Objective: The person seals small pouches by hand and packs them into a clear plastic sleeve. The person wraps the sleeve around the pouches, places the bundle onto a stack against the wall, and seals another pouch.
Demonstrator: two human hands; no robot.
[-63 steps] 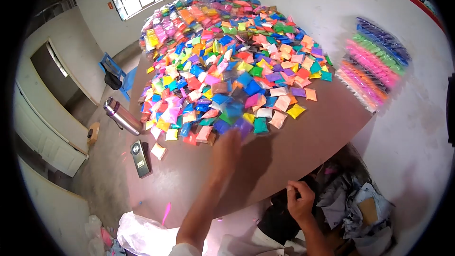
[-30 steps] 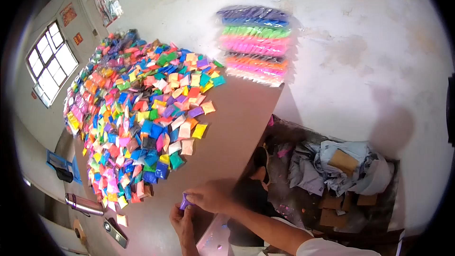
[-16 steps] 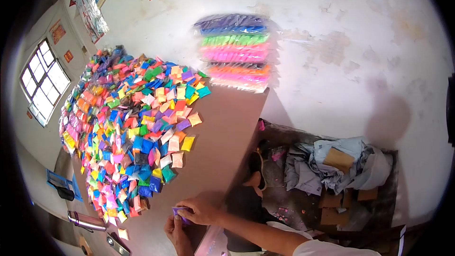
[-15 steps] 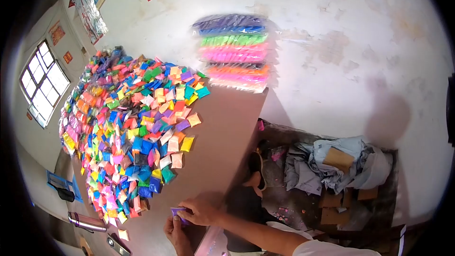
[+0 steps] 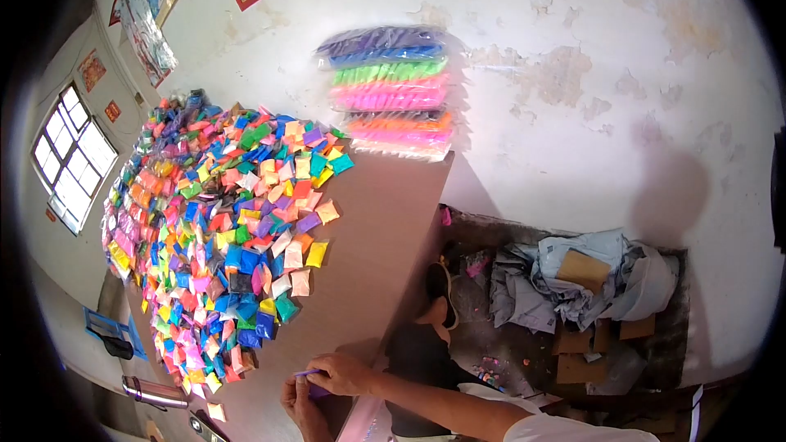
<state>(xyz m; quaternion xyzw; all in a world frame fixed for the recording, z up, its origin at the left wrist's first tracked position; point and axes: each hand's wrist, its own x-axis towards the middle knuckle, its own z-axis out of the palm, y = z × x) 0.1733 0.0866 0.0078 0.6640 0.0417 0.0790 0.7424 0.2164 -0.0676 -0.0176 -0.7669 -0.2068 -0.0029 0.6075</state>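
Observation:
At the table's near edge, my left hand (image 5: 303, 409) and my right hand (image 5: 344, 374) are close together, both closed on a small purple packet (image 5: 320, 391). The right fingers pinch its upper edge, which shows as a thin purple strip. My left thumb points up against it from below. Part of the packet is hidden by the fingers. Left of the hands, a large heap of small coloured packets (image 5: 237, 258) spreads over the brown table (image 5: 372, 221). Beside my right forearm, a clear bag with pink in it (image 5: 360, 421) lies at the table edge.
Stacked clear bags of sorted colours (image 5: 393, 90) stand at the table's far end by the wall. A steel flask (image 5: 155, 391) and a dark phone-like object (image 5: 205, 426) lie lower left. Grey plastic sheeting (image 5: 524, 286) and cardboard (image 5: 581, 368) fill the floor on the right.
The purple packet has turned from showing its flat face to showing a thin upper edge between my fingers. Both hands stay on it. The view has shifted slightly.

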